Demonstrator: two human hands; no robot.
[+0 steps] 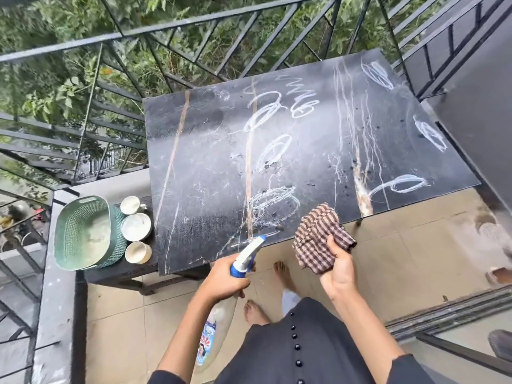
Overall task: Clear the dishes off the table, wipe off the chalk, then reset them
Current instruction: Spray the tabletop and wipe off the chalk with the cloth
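Spray bottle (243,261) gripped by left hand (221,284), checked cloth (318,239) bunched in right hand (339,270) (lower centre); chalked table (304,162) bare.

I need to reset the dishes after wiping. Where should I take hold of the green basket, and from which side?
Likely best by its short ends, from above. The green basket stands upright and open, and its far rim shows a handle slot to hook fingers through; grip the near rim opposite. Three dishes crowd its right long side, so avoid coming in there.
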